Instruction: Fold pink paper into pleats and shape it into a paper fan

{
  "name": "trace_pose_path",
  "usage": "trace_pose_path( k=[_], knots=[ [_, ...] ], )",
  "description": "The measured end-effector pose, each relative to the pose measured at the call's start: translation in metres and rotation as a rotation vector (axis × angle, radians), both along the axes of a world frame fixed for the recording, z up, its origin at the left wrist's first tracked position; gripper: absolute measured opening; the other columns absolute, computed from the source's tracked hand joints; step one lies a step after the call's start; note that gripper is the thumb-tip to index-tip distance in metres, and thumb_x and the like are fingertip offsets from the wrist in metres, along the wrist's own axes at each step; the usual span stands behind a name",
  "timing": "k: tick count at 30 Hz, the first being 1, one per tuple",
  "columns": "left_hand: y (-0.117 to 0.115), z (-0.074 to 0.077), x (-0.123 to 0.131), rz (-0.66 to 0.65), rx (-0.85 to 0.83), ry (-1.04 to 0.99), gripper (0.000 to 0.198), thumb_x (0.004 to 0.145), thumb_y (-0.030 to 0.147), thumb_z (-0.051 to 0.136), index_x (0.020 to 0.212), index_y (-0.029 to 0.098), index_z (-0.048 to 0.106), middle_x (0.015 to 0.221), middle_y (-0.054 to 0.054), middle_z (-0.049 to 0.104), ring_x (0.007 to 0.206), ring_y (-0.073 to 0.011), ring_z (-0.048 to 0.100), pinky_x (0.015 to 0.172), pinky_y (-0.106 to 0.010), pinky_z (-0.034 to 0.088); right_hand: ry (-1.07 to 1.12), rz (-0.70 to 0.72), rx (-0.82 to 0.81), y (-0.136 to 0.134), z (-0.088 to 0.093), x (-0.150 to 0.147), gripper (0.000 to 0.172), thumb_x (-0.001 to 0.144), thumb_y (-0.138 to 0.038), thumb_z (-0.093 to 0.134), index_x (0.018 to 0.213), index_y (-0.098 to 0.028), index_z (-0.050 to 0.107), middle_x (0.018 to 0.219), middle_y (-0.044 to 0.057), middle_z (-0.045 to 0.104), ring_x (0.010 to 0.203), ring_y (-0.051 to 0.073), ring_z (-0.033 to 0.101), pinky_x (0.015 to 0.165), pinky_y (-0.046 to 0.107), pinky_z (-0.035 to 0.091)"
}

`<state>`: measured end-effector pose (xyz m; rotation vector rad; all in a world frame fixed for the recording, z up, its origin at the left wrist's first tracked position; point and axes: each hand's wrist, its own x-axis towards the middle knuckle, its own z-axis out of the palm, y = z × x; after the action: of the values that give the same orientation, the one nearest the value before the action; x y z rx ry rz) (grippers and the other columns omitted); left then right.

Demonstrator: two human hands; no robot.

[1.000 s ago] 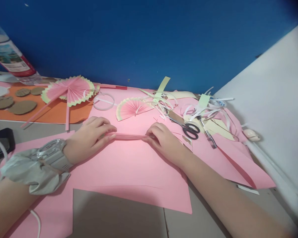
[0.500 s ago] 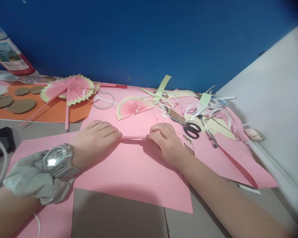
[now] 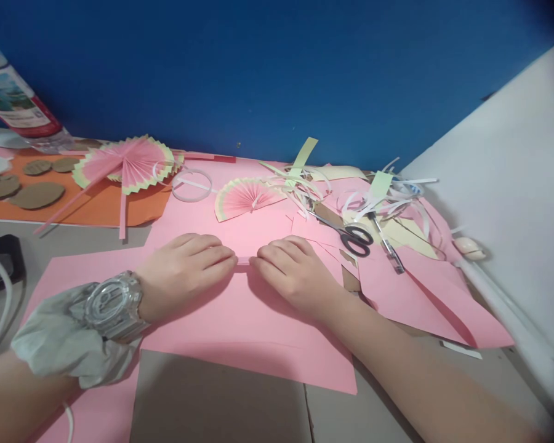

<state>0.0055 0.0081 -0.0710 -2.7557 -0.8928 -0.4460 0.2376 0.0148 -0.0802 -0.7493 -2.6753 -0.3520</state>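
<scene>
A narrow folded strip of pink paper point(image 3: 243, 261) runs between my two hands, low over a pink sheet point(image 3: 240, 314). My left hand point(image 3: 191, 264), with a clear watch point(image 3: 113, 304) and a grey scrunchie point(image 3: 74, 338) at the wrist, is closed on the strip's left end. Its right end is pinched in my right hand point(image 3: 295, 271). The fingers cover most of the strip, and only a short piece shows in the gap. Behind the hands lies a small pleated pink fan point(image 3: 247, 198) with a pale yellow-green edge.
Black-handled scissors point(image 3: 356, 239) and a pen point(image 3: 392, 252) lie right, near paper strips point(image 3: 305, 178). A larger pleated fan point(image 3: 129, 163), cardboard discs point(image 3: 39, 195) on orange paper point(image 3: 152, 212) and a bottle point(image 3: 21, 101) stand left. A blue wall point(image 3: 268, 80) rises behind.
Both hands have come closer together along the folded paper, so less of it shows between them. The right hand moved left and slightly nearer, the left hand a little right.
</scene>
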Motion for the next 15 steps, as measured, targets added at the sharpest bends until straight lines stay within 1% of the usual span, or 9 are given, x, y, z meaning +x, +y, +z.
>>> trace_pose_path(
  k=[4, 7, 11, 15],
  knots=[
    [0.006, -0.003, -0.003, -0.048, -0.003, 0.006, 0.027, 0.09, 0.009, 0.038, 0.095, 0.015, 0.063, 0.105, -0.007, 0.067, 0.092, -0.0195, 0.056, 0.085, -0.035, 0.045, -0.056, -0.011, -0.031, 0.003, -0.003, 0.0, 0.022, 0.088, -0.005, 0.04, 0.091, -0.013, 0.06, 0.09, 0.008, 0.061, 0.085, 0.02, 0.048, 0.077, 0.034, 0.037],
    [0.01, -0.007, -0.005, -0.071, -0.017, 0.004, 0.021, 0.088, 0.01, 0.043, 0.095, 0.014, 0.062, 0.102, -0.007, 0.066, 0.089, -0.0198, 0.055, 0.082, -0.035, 0.046, -0.068, 0.001, -0.05, 0.005, -0.005, 0.0, 0.02, 0.086, -0.004, 0.041, 0.086, -0.012, 0.06, 0.085, 0.009, 0.059, 0.08, 0.02, 0.047, 0.071, 0.033, 0.037],
    [0.01, -0.008, -0.001, -0.035, 0.007, -0.005, 0.017, 0.087, 0.011, 0.048, 0.092, 0.016, 0.063, 0.096, -0.006, 0.065, 0.085, -0.0212, 0.055, 0.077, -0.038, 0.045, -0.055, 0.01, -0.057, 0.005, -0.005, -0.003, 0.018, 0.086, -0.005, 0.043, 0.085, -0.011, 0.059, 0.082, 0.008, 0.057, 0.076, 0.019, 0.044, 0.068, 0.032, 0.037],
    [0.007, -0.008, 0.007, -0.022, -0.039, 0.015, 0.016, 0.086, 0.01, 0.048, 0.087, 0.016, 0.064, 0.088, -0.007, 0.062, 0.081, -0.0212, 0.055, 0.073, -0.037, 0.046, -0.03, -0.003, -0.119, 0.002, -0.007, -0.01, 0.017, 0.087, -0.007, 0.044, 0.088, -0.013, 0.059, 0.084, 0.007, 0.056, 0.076, 0.019, 0.044, 0.067, 0.032, 0.036]
  ],
)
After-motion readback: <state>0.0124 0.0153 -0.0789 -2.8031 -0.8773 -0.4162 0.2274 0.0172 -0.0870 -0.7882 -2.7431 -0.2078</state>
